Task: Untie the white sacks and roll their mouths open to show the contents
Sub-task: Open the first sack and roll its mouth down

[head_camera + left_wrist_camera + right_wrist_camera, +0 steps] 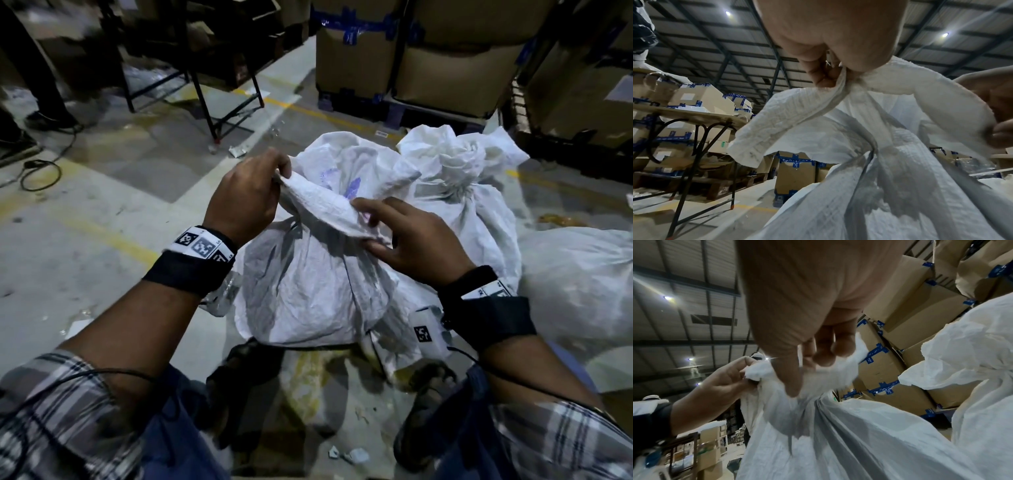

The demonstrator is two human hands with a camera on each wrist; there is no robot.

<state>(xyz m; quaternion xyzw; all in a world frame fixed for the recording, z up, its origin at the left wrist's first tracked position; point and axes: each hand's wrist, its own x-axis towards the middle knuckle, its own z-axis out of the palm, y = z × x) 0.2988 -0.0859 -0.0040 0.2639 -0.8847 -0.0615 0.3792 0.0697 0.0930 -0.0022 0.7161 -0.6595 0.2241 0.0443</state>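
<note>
A white woven sack [308,291] stands on the floor in front of me, its neck still cinched by a dark tie [294,228]. My left hand [253,192] pinches the left end of the gathered mouth flap [325,209] and lifts it. My right hand [407,236] pinches the flap's right part between thumb and fingers. The left wrist view shows the left hand [830,71] curled round the bunched fabric [797,110]. The right wrist view shows the right hand [807,356] on the sack mouth [830,374]. A second tied white sack [459,185] stands behind.
A third white sack [575,284] lies at the right. Stacked cardboard boxes with blue tape [411,51] stand on pallets behind. A black metal table frame [222,99] and a cable [37,174] are at the left. My sandalled feet [428,383] are below the sack.
</note>
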